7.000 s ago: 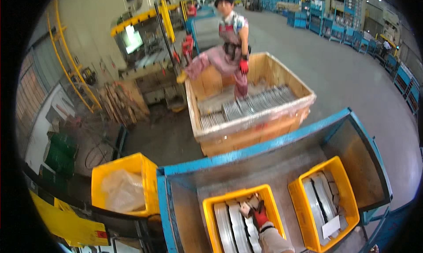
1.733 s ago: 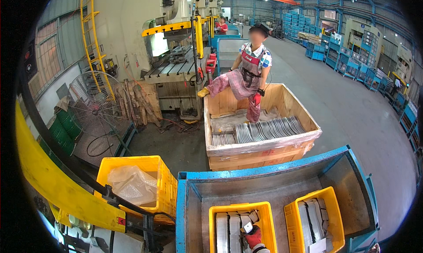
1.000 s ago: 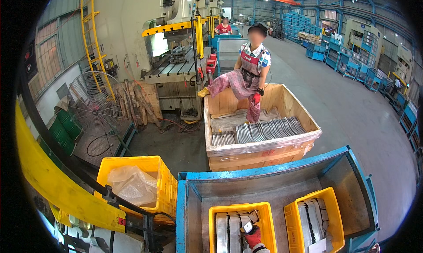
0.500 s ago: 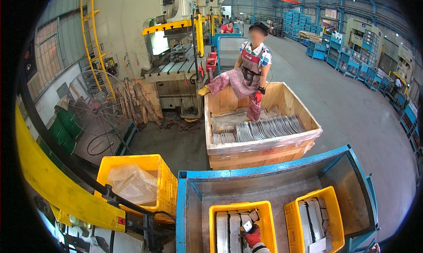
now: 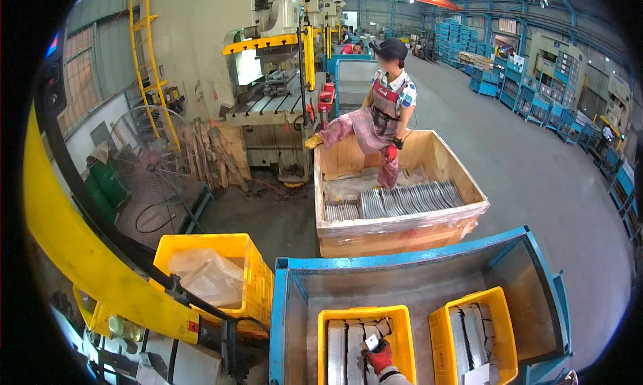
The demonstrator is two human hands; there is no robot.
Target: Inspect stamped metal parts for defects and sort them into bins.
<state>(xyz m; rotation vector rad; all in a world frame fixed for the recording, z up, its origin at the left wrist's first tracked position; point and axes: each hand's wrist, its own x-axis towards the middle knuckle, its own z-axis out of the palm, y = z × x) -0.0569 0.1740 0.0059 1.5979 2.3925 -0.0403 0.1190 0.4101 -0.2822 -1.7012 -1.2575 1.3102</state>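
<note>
My right hand point(image 5: 380, 358), in a red glove with dark fingers, reaches into a yellow plastic bin point(image 5: 410, 348) from the lower edge. Its fingers are closed around a small piece with a white, squarish face point(image 5: 372, 342); its exact kind is unclear. Rows of thin metal parts point(image 5: 337, 351) stand packed on edge in this bin, left of the hand. Beside it on the right, a second yellow bin point(image 5: 438, 325) holds similar parts and a white sheet point(image 5: 477, 375). My left hand is out of view.
Both bins stand inside a blue-framed metal container point(image 5: 402, 252). Beyond it, a co-worker point(image 5: 388, 110) stands in a wooden crate point(image 5: 402, 241) with rows of curved metal parts. At left are a yellow bin with plastic wrap point(image 5: 258, 278), a yellow curved beam point(image 5: 87, 271) and a fan point(image 5: 153, 164).
The view has shifted slightly. My right hand stays in the bin with the white-faced piece, moved a little up and left. The co-worker's head has turned toward the left.
</note>
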